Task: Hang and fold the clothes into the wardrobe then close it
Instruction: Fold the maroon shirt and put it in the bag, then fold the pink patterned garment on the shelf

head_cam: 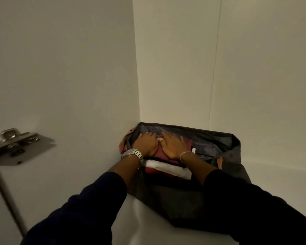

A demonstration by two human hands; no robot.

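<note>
Two hands press flat on a maroon garment (168, 152) topping a folded stack inside a dark bin (219, 138) in the wardrobe's back left corner: the left hand (147, 143) and right hand (173, 145) lie side by side, fingers straight. White cloth (168, 167) and red cloth (154, 171) lie beneath. A hinge (19, 144) sits on the left wall (69, 68).

Both arms extended forward and down, dark sleeves pushed up forearms. Left hand (147, 144) palm down, fingers (146, 134) lightly bent, metal watch (133, 154) on wrist. Right hand (173, 145) palm down, fingers straight and spread, thin bracelet (185, 154) on wrist. Hands side by side, nearly touching.
</note>
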